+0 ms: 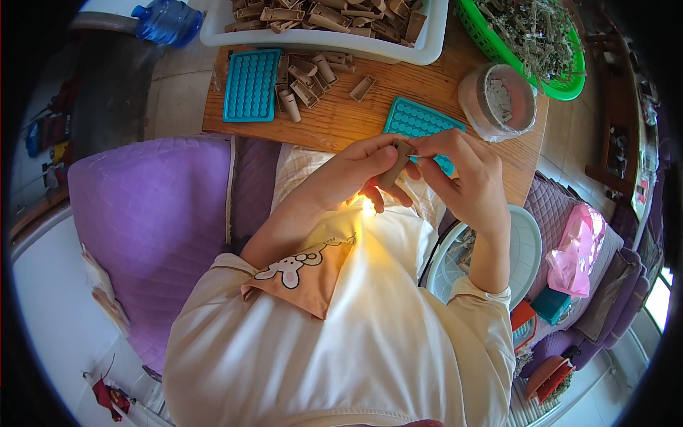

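Observation:
In front of my chest, at the table's near edge, a brown hollow plastic part is held in my left hand, thumb on top and fingers curled beneath. My right hand meets its upper end with thumb and forefinger pinched. Between those fingertips is something thin and light, too small to name. Just beyond the hands lies a teal tray with rows of small cups, partly covered by my right hand. A bright yellow glow shines below my left fingers.
More brown parts lie heaped beside a second teal tray. A white tub full of them stands behind. At right are a round container with small pale pieces and a green basket of tangled small parts. A pale basin sits beside my right forearm.

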The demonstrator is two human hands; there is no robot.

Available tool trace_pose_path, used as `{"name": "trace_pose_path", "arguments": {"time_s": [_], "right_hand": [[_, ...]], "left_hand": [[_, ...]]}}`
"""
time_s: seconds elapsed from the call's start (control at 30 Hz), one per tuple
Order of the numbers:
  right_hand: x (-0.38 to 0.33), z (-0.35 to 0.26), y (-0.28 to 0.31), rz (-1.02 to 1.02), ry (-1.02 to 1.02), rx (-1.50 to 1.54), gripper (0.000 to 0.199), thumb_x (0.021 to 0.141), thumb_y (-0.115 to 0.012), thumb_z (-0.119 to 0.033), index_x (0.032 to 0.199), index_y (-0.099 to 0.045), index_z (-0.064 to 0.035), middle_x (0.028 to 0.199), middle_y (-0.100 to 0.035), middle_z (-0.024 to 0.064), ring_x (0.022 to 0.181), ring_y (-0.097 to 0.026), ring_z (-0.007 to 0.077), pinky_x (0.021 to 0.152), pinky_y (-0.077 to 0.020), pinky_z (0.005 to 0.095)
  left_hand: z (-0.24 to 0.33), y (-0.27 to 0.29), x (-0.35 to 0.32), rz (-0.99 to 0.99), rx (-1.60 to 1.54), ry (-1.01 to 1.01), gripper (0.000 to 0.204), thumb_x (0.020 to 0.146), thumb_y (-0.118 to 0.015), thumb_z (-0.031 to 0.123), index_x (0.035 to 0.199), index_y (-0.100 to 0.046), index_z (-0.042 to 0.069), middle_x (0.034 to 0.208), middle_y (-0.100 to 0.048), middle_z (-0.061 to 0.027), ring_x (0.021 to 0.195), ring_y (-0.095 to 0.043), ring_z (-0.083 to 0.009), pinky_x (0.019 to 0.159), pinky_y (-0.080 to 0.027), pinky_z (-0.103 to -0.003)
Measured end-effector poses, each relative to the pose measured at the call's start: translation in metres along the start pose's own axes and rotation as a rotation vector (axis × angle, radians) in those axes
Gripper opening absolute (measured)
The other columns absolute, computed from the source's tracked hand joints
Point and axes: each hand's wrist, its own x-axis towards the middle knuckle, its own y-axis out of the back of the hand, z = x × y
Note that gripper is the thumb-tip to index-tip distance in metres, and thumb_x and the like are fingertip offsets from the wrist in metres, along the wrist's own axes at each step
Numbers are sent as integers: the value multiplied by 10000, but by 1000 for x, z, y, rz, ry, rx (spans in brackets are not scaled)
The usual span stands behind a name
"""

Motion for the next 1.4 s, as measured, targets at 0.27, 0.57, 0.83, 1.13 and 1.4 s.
{"name": "trace_pose_path", "arguments": {"time_s": [0.27, 0.57, 0.83, 1.13, 1.4], "right_hand": [[2, 1, -8, -102, -77, -14, 111, 720, -560, -22, 812, -501, -41, 711, -525, 91, 610, -542, 263, 512, -431, 317], [0, -3, -15, -159, -98, -86, 102, 725, -550, -36, 802, -483, -34, 710, -518, 100, 629, -543, 282, 518, -429, 339], [4, 9, -20, -236, -137, -69, 120, 700, -557, -27, 798, -488, -26, 715, -527, 115, 625, -537, 296, 523, -429, 347], [-4, 35, -15, -331, -222, 216, 223, 630, -631, -10, 829, -530, -22, 723, -538, 68, 670, -558, 185, 549, -443, 281], [-29, 38, 0, -471, -318, 264, 307, 585, -651, 11, 869, -540, -18, 828, -529, 78, 707, -529, 173, 601, -438, 254]], "left_hand": [[-6, 2, -3, 128, 35, 34, 388, 871, -377, 344, 1131, -391, 57, 936, -536, -59, 695, -612, -172, 399, -436, -183], [-15, 8, -1, 134, -39, 16, 357, 882, -353, 336, 1097, -410, 57, 922, -533, -35, 669, -612, -165, 381, -404, -151], [-18, 8, 3, 195, 166, 45, 286, 892, -345, 283, 1037, -436, 54, 885, -555, -35, 609, -586, -112, 388, -370, -167], [-26, 12, 4, 68, 175, 154, 285, 889, -354, 277, 993, -466, 37, 845, -549, -29, 529, -527, -77, 380, -365, -153], [-33, 3, 14, -80, 175, 276, 366, 871, -390, 332, 1114, -428, 61, 878, -540, -33, 554, -512, -78, 384, -352, -163]]}}
